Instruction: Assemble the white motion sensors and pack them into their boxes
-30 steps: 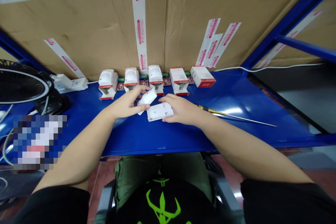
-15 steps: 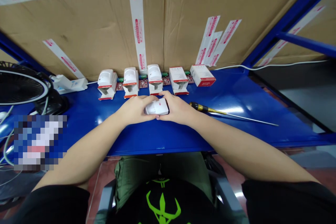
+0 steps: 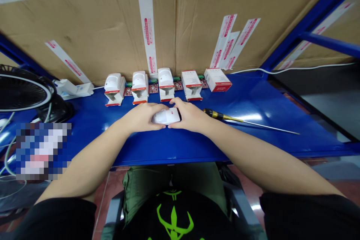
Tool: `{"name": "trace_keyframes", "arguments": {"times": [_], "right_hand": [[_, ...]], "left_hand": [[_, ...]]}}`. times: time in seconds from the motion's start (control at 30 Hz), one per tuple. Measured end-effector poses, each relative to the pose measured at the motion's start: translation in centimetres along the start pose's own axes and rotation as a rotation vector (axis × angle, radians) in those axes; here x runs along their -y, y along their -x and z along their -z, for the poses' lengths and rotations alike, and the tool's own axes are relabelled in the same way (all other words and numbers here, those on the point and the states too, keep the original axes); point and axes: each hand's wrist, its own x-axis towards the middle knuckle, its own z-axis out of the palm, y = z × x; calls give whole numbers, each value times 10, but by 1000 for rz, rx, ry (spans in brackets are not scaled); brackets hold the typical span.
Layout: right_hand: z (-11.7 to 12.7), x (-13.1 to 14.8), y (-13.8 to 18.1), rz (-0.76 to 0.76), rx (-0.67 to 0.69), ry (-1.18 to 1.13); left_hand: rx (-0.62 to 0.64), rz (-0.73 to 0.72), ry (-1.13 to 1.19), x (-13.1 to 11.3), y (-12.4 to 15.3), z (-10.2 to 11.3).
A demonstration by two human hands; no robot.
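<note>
A small white plastic device point(image 3: 166, 116) lies on the blue shelf point(image 3: 253, 105) in front of me. My left hand point(image 3: 140, 117) grips its left end with curled fingers. My right hand point(image 3: 191, 115) grips its right end, fingers wrapped over the top. Both hands press on it from either side. Behind them stands a row of white devices in red-and-white boxes point(image 3: 165, 83).
A yellow-handled screwdriver point(image 3: 247, 122) lies to the right of my right hand. A black fan point(image 3: 25, 93) stands at the left. A white power strip point(image 3: 73, 89) sits by the cardboard wall point(image 3: 112, 30). A closed red-and-white box point(image 3: 217, 80) ends the row.
A second ago the two white halves were apart, one in each hand. They have been brought together into one closed device, which both hands now hold.
</note>
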Motion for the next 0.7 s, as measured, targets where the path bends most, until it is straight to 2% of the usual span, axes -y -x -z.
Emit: {"name": "trace_keyframes", "arguments": {"times": [0.17,0.47,0.7], "right_hand": [[0,-2,0,32,12,-15],[8,-7,0,56,42,-61],[4,-10,-1,106,2,-78]], "left_hand": [[28,-7,7,2,-1,-2],[-5,-14,37,3,0,-2],[-8,-27,43,2,-3,-5]]}}
